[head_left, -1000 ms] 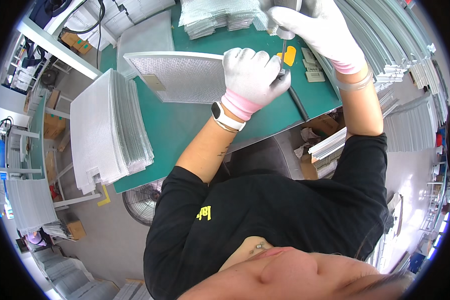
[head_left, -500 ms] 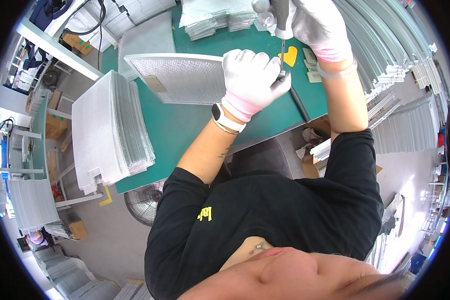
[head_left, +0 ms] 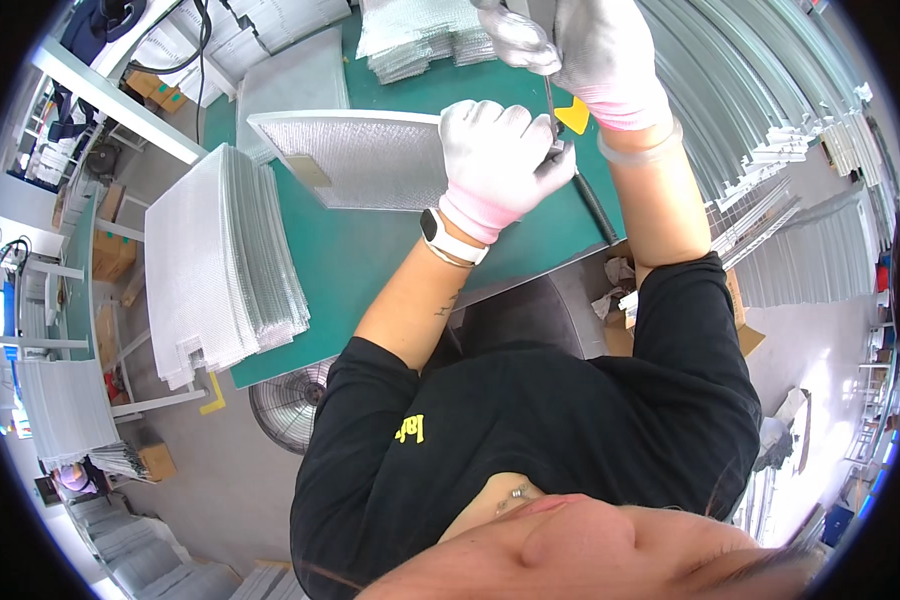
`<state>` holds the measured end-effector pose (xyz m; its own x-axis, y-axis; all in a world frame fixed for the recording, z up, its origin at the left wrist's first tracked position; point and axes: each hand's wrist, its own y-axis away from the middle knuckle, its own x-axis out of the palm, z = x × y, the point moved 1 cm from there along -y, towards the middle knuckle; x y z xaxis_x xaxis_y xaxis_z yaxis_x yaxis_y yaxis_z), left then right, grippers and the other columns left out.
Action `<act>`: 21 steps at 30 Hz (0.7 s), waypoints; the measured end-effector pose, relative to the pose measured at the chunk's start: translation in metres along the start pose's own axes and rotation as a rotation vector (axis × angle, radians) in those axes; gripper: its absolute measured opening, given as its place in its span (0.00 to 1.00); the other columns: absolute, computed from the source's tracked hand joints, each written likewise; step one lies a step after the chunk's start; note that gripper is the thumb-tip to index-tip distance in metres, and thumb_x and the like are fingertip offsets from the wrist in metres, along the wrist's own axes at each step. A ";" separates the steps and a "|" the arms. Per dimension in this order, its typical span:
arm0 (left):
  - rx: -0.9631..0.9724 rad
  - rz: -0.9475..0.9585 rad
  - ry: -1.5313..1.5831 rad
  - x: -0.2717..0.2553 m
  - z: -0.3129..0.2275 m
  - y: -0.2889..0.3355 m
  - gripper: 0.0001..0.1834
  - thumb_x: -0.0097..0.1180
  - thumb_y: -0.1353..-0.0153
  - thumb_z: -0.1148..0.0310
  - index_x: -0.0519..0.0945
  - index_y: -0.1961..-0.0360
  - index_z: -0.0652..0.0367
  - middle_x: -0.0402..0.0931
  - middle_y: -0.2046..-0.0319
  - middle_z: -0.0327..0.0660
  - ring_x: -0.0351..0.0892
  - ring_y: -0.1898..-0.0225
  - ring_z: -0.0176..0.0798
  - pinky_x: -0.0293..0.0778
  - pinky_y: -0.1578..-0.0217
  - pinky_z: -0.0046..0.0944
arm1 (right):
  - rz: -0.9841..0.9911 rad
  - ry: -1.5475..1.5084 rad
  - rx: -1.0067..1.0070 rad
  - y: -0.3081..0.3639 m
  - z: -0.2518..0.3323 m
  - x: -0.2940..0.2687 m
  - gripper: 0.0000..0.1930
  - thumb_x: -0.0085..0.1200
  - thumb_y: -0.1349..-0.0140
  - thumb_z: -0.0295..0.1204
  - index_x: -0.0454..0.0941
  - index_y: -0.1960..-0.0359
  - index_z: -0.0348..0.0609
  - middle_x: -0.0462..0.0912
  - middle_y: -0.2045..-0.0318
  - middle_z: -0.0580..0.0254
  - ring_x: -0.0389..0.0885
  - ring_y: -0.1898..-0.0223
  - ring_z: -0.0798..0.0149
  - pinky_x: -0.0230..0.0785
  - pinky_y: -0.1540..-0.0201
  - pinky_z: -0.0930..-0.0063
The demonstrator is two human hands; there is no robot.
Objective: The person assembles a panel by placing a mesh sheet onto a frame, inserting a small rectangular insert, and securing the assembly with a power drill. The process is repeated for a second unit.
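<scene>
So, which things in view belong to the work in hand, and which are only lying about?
In the work, seemingly:
framed panel, at the left hand
shafted tool, in the right hand

Apparently only lying about:
yellow piece
floor fan
cardboard box

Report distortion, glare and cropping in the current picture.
Head view: fisheye distortion bows the long pale strips at upper right, and the corners go black; head view: bright glare washes the floor at right; head view: the top edge crops the right hand, while the left hand lies well inside.
</scene>
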<state>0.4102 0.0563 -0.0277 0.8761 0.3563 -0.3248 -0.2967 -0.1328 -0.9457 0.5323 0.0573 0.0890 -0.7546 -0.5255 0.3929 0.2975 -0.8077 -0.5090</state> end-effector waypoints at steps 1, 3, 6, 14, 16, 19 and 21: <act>0.000 -0.004 -0.003 0.000 0.000 0.001 0.12 0.71 0.58 0.60 0.81 0.74 0.50 0.69 0.81 0.33 0.70 0.77 0.40 0.64 0.68 0.43 | 0.017 -0.047 0.009 0.000 0.002 0.001 0.16 0.50 0.24 0.38 0.71 0.43 0.42 0.78 0.60 0.58 0.72 0.74 0.70 0.57 0.80 0.82; -0.006 0.016 -0.005 -0.001 0.000 0.000 0.12 0.71 0.58 0.60 0.81 0.74 0.50 0.69 0.80 0.33 0.70 0.77 0.40 0.64 0.67 0.43 | -0.006 -0.057 -0.015 0.000 0.000 -0.001 0.21 0.49 0.24 0.43 0.73 0.43 0.36 0.80 0.58 0.56 0.75 0.71 0.67 0.58 0.79 0.80; -0.011 0.025 -0.021 -0.002 -0.001 0.001 0.12 0.71 0.58 0.60 0.81 0.74 0.50 0.70 0.80 0.33 0.71 0.76 0.40 0.65 0.67 0.43 | -0.143 0.141 -0.043 0.002 0.006 0.013 0.22 0.47 0.23 0.44 0.72 0.41 0.36 0.80 0.59 0.56 0.74 0.71 0.68 0.59 0.79 0.80; -0.004 -0.001 -0.005 -0.001 0.000 0.000 0.13 0.71 0.59 0.60 0.81 0.74 0.49 0.70 0.79 0.33 0.71 0.76 0.40 0.65 0.69 0.44 | -0.053 -0.113 -0.073 0.000 -0.015 -0.003 0.22 0.44 0.21 0.46 0.69 0.38 0.43 0.78 0.62 0.58 0.65 0.81 0.73 0.55 0.81 0.81; -0.004 0.008 -0.001 -0.001 0.001 0.000 0.12 0.71 0.59 0.60 0.80 0.74 0.49 0.70 0.79 0.33 0.71 0.77 0.40 0.65 0.69 0.44 | 0.043 -0.135 -0.022 0.000 -0.014 0.001 0.20 0.44 0.22 0.46 0.70 0.39 0.46 0.77 0.64 0.59 0.64 0.82 0.73 0.54 0.81 0.82; 0.018 -0.003 0.013 0.000 0.001 -0.001 0.12 0.71 0.59 0.61 0.80 0.75 0.49 0.69 0.79 0.33 0.70 0.78 0.41 0.65 0.69 0.44 | 0.139 -0.248 -0.119 -0.002 -0.016 -0.010 0.18 0.45 0.22 0.46 0.71 0.41 0.49 0.76 0.65 0.59 0.64 0.82 0.74 0.53 0.82 0.82; 0.017 -0.021 0.001 -0.001 0.001 -0.002 0.12 0.70 0.59 0.61 0.80 0.75 0.50 0.68 0.80 0.33 0.70 0.78 0.40 0.65 0.70 0.44 | 0.105 -0.016 -0.162 -0.002 -0.010 -0.013 0.17 0.45 0.22 0.46 0.72 0.42 0.52 0.76 0.65 0.59 0.64 0.81 0.73 0.55 0.81 0.81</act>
<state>0.4098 0.0573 -0.0256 0.8824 0.3580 -0.3053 -0.2851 -0.1093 -0.9522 0.5354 0.0679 0.0770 -0.7146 -0.6098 0.3427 0.2748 -0.6952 -0.6642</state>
